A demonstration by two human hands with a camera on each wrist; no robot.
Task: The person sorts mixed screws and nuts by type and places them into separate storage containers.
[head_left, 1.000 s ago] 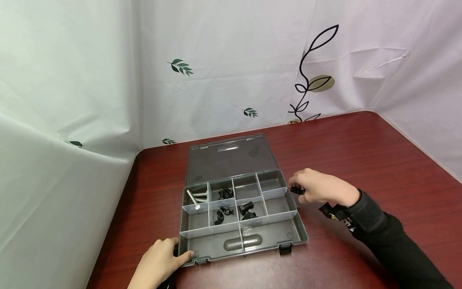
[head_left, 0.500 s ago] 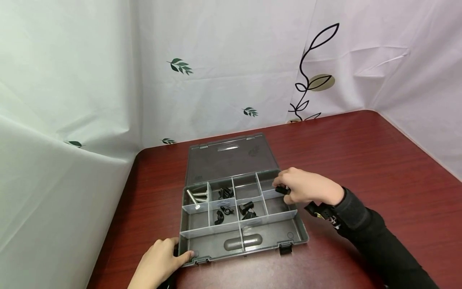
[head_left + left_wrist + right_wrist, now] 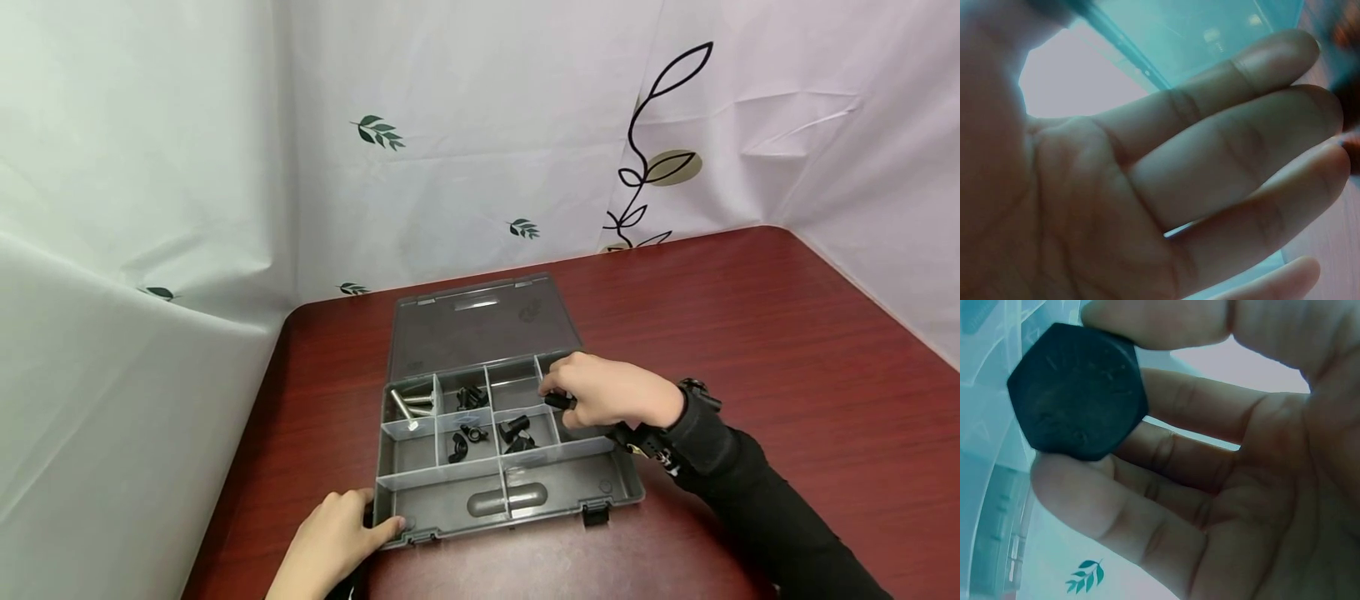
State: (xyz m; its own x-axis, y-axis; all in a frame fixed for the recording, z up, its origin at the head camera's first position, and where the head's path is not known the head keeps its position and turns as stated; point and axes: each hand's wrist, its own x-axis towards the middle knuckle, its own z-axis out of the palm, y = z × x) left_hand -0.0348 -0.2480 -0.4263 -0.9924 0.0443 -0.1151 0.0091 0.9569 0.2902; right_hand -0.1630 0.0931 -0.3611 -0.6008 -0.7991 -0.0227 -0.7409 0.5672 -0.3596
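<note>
My right hand [image 3: 609, 390] hovers over the right side of a grey divided parts box [image 3: 405, 543]. Between thumb and fingers it pinches a black hex bolt [image 3: 1079, 394], its six-sided head facing the right wrist camera; the fingers hide the shank there. In the head view the bolt [image 3: 559, 402] shows as a short dark cylinder over the right compartments. My left hand [image 3: 330, 537] rests at the box's front left corner, thumb over the rim, fingers along the left side. The left wrist view shows its fingers [image 3: 1235, 144] nearly straight.
Silver bolts [image 3: 402, 405] lie in the back left compartment. Other compartments hold small black pieces [image 3: 471, 398], black wing-nut-like parts [image 3: 458, 448] and black bolts [image 3: 514, 428]. The transparent lid [image 3: 480, 329] lies folded back on the red-brown table [image 3: 712, 333]. A white curtain [image 3: 450, 192] stands behind.
My right hand has moved left with the black hex bolt, from beside the box's right edge to over its right compartments. The left hand stays at the corner.
</note>
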